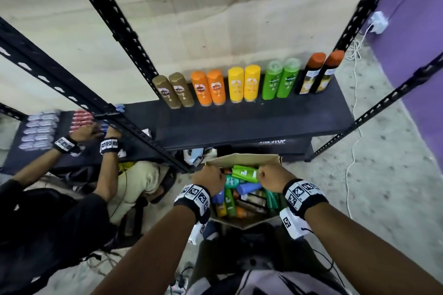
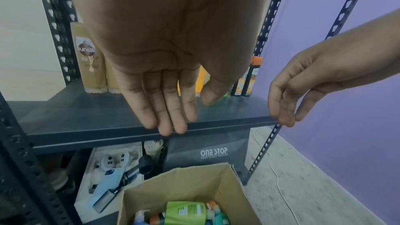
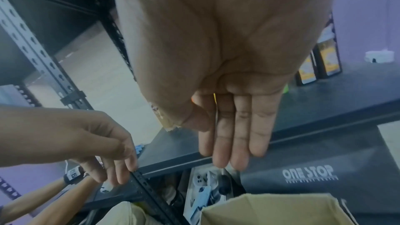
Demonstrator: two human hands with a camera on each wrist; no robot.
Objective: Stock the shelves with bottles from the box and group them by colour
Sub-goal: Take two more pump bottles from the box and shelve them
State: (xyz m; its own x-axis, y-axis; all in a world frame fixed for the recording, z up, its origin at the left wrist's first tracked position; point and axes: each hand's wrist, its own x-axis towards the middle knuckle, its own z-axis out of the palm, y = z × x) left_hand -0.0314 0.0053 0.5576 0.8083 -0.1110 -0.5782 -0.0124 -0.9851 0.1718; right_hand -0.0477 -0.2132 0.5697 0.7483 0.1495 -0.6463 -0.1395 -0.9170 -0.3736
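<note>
A cardboard box on the floor holds several mixed bottles, with a green bottle lying on top. My left hand and right hand hover just above the box's far side, both empty. In the left wrist view the left hand has straight fingers pointing down. The right wrist view shows the right hand the same way. On the black shelf stand pairs of gold, orange, yellow, green and black orange-capped bottles.
Another person crouches at the left, handling small packs on the adjoining shelf. A black "ONE STOP" bag and loose items sit under the shelf. A slotted black post rises left of the box. A white cable trails along the floor.
</note>
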